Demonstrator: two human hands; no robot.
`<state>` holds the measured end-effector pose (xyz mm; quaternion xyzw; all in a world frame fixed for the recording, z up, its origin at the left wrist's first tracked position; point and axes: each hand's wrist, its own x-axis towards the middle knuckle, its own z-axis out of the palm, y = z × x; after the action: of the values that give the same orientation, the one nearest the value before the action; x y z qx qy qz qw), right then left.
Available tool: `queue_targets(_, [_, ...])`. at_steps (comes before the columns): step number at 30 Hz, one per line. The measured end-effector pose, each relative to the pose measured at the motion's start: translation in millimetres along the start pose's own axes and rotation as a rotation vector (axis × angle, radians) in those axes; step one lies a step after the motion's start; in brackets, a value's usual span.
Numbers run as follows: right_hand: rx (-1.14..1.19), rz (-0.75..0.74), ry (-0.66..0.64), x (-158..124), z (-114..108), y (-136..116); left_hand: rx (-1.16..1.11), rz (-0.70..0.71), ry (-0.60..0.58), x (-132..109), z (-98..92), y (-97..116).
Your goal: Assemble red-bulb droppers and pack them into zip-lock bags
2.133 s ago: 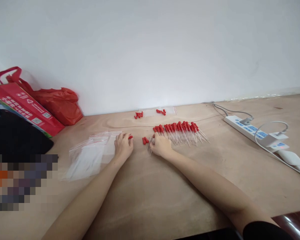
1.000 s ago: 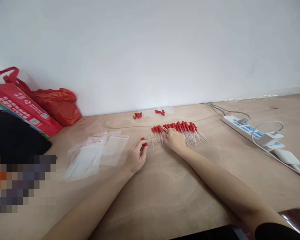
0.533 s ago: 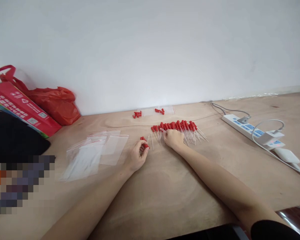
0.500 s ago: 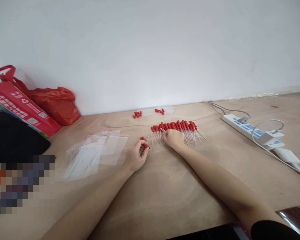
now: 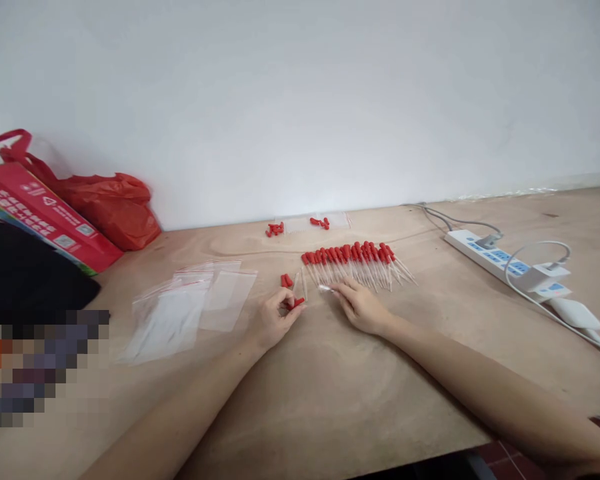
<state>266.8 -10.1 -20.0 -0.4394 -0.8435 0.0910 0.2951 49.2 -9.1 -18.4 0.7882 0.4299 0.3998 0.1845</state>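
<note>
A red rubber bulb (image 5: 298, 303) is pinched between the thumb and fingers of my left hand (image 5: 276, 319). My right hand (image 5: 359, 305) is closed on a thin clear dropper tube (image 5: 325, 288), whose end points left towards the bulb; a small gap separates the two. Beyond my right hand lies a row of droppers (image 5: 347, 255), red bulbs at the back and clear tubes towards me. Loose red bulbs (image 5: 286, 280) and a couple of clear tubes (image 5: 304, 283) rest just past my left hand.
Clear zip bags (image 5: 180, 313) lie left of my left hand. More red bulbs (image 5: 275, 229) are by the wall, next to small clear bags (image 5: 295, 225). A power strip (image 5: 485, 253) with plugs and cables stands right. Red bags (image 5: 115, 213) and a black item (image 5: 30, 273) are far left.
My right hand has come back from the dropper row towards me, bringing the clear tube close to the bulb. My left hand has shifted slightly right and nearer, still pinching the red bulb.
</note>
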Motion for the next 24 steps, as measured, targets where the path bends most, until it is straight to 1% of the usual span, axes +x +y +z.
queue_targets(1, [0.030, -0.063, -0.002, -5.1, 0.9, -0.2, -0.012, -0.005, -0.001, -0.5, 0.4, 1.4])
queue_targets(3, [0.063, -0.131, 0.004, -11.1, 2.4, -2.3, -0.035, -0.010, 0.004, -1.2, 0.9, 4.7])
queue_targets(6, [0.060, -0.138, 0.026, -11.7, 4.0, -7.9, 0.014, 0.027, -0.011, -1.4, -0.1, 9.2])
queue_targets(10, [0.034, -0.139, 0.029, -8.5, 5.7, -12.2, 0.119, 0.136, -0.041, -0.3, -2.6, 11.6])
queue_targets(13, [0.023, -0.150, 0.028, -8.4, 6.5, -11.6, 0.099, 0.209, -0.027, 0.3, -2.4, 11.4])
queue_targets(17, [0.014, -0.182, 0.020, -8.9, 6.5, -8.6, 0.086, 0.257, -0.025, -1.2, -1.0, 12.4])
queue_targets(24, [-0.050, -0.251, -0.061, -6.1, 1.9, -2.8, 0.232, 0.362, -0.141, -3.9, 0.1, 12.2])
